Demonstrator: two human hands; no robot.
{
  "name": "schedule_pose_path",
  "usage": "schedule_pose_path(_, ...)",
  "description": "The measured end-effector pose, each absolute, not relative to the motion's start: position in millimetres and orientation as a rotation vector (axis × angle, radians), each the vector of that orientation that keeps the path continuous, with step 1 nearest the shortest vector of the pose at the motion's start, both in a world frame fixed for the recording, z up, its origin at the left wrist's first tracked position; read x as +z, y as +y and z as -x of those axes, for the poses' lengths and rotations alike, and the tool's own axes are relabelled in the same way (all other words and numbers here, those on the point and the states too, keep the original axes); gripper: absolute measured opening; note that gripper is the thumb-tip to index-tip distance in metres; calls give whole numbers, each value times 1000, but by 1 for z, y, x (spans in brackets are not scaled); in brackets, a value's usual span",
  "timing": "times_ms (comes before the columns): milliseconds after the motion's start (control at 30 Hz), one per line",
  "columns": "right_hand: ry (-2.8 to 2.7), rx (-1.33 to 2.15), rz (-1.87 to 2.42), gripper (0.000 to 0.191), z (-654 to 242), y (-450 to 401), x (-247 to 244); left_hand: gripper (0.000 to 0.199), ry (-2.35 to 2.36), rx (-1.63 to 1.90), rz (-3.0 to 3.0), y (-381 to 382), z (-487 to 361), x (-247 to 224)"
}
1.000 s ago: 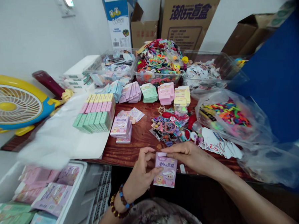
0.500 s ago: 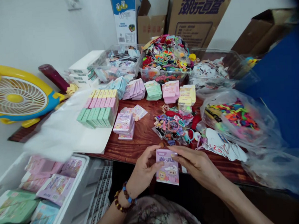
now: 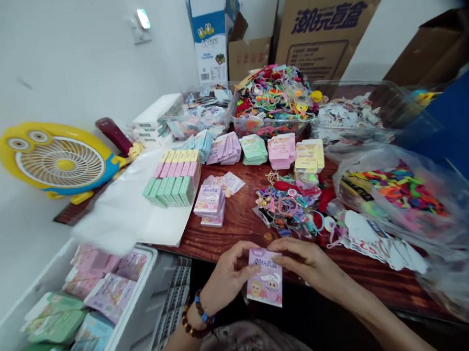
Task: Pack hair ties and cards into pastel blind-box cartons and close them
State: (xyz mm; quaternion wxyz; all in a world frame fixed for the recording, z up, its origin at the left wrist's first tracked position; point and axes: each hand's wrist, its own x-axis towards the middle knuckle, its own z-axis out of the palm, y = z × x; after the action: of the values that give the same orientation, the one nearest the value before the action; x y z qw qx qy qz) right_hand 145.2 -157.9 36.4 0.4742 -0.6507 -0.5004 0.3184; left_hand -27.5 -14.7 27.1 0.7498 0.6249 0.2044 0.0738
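Beyond dark wood, both hands (image 3: 276,267) pinch one upright lilac box (image 3: 264,279) showing cartoon figures.

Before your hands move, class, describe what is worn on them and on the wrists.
The left hand has no glove; its wrist carries a brown-and-blue beaded bracelet and a dark brown-and-yellow one. The right hand and wrist are bare.

Packing workshop: stacked little boxes (image 3: 172,189), trinket-filled tubs (image 3: 273,122).

The fan (image 3: 65,164) stands left of 3 open bins (image 3: 273,123), with cartons (image 3: 321,35) behind them.
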Motion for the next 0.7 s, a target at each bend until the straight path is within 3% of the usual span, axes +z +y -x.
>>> schedule_pose_path(233,-870,870,1402,22,-160,-27,66,52,815,814,-1588,37,31,73)
schedule_pose_path(367,-937,915,1486,18,-168,38,73,52,902,944,-1815,64,28,64)
schedule_pose_path(433,-1131,772,1704,22,-175,50,70,49,909,886,-1936,74,29,49)
schedule_pose_path(567,-1480,169,2283,36,-202,68,66,50,896,812,-1956,81,33,27)
schedule_pose_path(700,-1680,-34,2350,30,-228,120,63,57,957,785,-1832,82,37,28)
